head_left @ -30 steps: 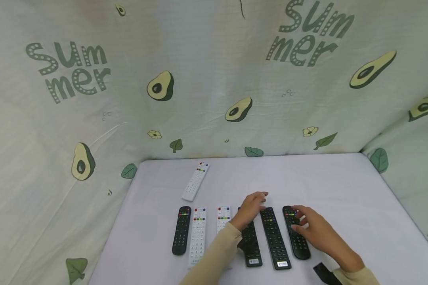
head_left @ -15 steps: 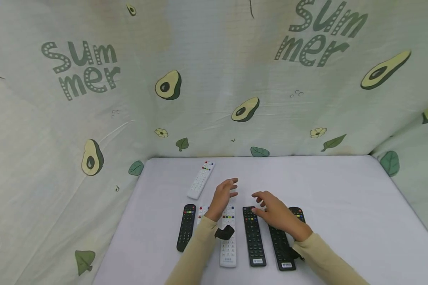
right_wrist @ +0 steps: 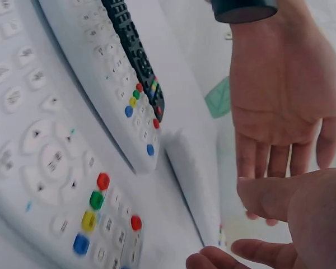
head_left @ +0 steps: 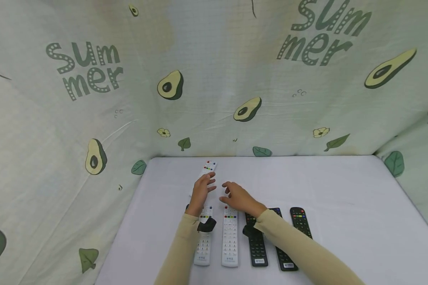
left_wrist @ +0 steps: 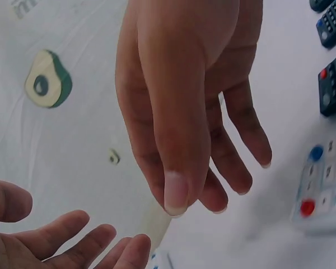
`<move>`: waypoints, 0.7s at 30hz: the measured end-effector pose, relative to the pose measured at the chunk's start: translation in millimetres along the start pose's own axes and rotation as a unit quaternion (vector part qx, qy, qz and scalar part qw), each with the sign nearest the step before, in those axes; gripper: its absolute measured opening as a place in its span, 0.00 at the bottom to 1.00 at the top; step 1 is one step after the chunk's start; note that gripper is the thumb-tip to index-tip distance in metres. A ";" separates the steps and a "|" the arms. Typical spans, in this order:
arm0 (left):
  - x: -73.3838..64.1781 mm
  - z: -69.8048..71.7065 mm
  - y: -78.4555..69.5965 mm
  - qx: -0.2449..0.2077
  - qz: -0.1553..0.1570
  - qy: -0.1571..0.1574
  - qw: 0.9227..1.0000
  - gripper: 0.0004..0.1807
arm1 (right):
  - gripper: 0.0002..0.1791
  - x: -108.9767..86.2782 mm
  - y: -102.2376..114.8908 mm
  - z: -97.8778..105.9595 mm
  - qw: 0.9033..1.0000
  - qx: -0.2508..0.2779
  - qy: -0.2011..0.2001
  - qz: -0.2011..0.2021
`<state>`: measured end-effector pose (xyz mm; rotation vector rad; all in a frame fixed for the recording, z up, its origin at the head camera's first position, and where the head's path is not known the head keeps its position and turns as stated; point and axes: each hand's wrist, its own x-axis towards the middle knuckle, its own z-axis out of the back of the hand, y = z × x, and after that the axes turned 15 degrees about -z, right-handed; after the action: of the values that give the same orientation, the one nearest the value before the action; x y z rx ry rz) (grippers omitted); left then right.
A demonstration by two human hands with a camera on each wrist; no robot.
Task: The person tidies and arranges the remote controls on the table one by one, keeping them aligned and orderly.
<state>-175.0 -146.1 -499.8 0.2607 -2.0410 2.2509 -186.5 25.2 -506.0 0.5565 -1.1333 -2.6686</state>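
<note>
My left hand [head_left: 201, 192] hovers over a white remote control [head_left: 208, 168] lying slanted at the back left, hiding most of it. Its fingers are loosely bent and hold nothing. Just to its right, my right hand [head_left: 239, 198] hangs over the top end of another white remote [head_left: 230, 241], fingers relaxed and nothing between them. In the left wrist view the right hand [left_wrist: 185, 101] reaches down from the top, the left hand [left_wrist: 73, 244] at the lower left. A third white remote [head_left: 202, 251] lies partly under the left wrist.
Right of the white remotes lie black remotes, one [head_left: 257, 247] under the right wrist, one [head_left: 287, 261] crossed by the right sleeve, and one [head_left: 299, 219] farther right. Another black remote [right_wrist: 137, 50] lies left of the white ones. A printed cloth [head_left: 207, 126] hangs behind the white table [head_left: 342, 198].
Both hands have moved left over the row of remotes, from the black ones to the white ones, staying side by side. The head view has shifted slightly. The remotes appear unmoved.
</note>
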 end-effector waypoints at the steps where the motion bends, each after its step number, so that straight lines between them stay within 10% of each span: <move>1: 0.4 3.8 -0.4 0.000 0.000 -0.005 1.000 0.27 | 0.29 5.5 2.9 -3.3 1.000 0.001 0.004 -0.001; 21: 16.2 63.8 19.9 0.033 0.033 -0.064 0.997 0.27 | 0.55 66.0 34.1 -71.0 0.992 0.038 -0.018 -0.120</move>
<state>-190.3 -212.2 -510.5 0.3578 -2.0670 2.4032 -216.6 -65.3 -544.2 0.7037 -1.2549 -2.8562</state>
